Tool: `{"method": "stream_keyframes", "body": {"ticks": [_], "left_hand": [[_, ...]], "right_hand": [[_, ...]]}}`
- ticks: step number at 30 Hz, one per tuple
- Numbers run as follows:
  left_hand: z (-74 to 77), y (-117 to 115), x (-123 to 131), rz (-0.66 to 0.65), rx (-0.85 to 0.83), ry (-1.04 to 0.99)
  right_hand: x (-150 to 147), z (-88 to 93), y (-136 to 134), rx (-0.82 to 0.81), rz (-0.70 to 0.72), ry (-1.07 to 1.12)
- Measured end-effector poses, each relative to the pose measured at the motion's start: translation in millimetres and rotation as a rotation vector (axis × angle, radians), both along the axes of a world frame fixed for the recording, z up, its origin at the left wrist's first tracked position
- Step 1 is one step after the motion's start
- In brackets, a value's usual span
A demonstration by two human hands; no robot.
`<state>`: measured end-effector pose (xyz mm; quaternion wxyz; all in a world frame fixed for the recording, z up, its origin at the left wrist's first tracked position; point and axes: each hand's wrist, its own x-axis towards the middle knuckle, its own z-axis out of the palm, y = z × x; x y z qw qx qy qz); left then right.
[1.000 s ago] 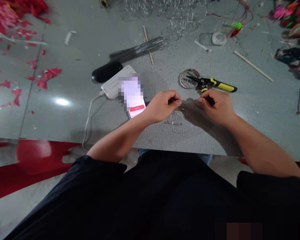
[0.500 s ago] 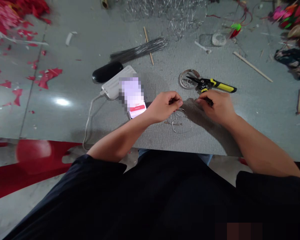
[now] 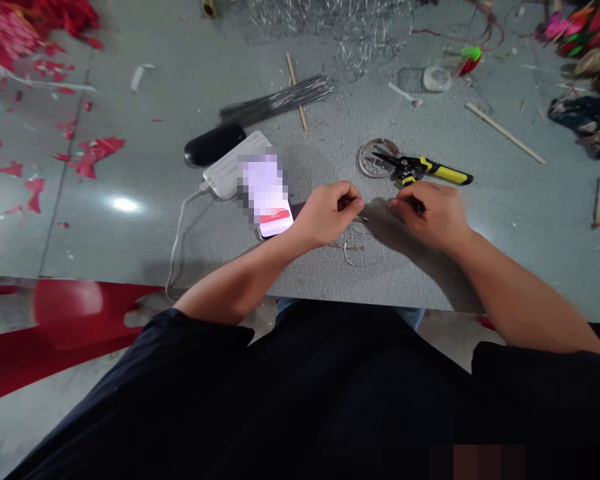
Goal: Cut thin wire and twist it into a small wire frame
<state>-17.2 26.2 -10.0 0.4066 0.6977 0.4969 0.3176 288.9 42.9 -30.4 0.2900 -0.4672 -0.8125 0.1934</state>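
My left hand is closed in a pinch, thumb against fingertips, just above the table. Facing it across a small gap, my right hand pinches too. What either set of fingers holds is too fine to make out. Thin bent wire loops lie on the table below and between the hands. Pliers with black and yellow handles rest just beyond my right hand, their jaws over a small round clear dish. One handle is partly hidden by that hand.
A lit phone leans on a white power strip with a cable, beside a black case. Farther back lie a bundle of straight wires, wooden sticks and tangled silver wire. Red scraps are scattered at left.
Both hands have shifted very slightly to the left, still pinched and apart. The things on the table lie as before.
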Motion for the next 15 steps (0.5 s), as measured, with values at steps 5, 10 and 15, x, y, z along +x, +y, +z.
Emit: {"method": "stream_keyframes", "body": {"ticks": [5,10,15], "left_hand": [[2.8,-0.9,0.7,0.003,0.005,-0.001],[6.6,-2.5,2.4,0.007,0.002,0.018],[10.1,-7.5,4.6,-0.013,-0.003,0.036]], "right_hand": [[0.9,0.6,0.9,0.003,-0.003,-0.009],[0.4,0.7,0.8,0.012,0.005,-0.008],[0.2,-1.9,1.9,0.020,0.001,-0.010]]}}
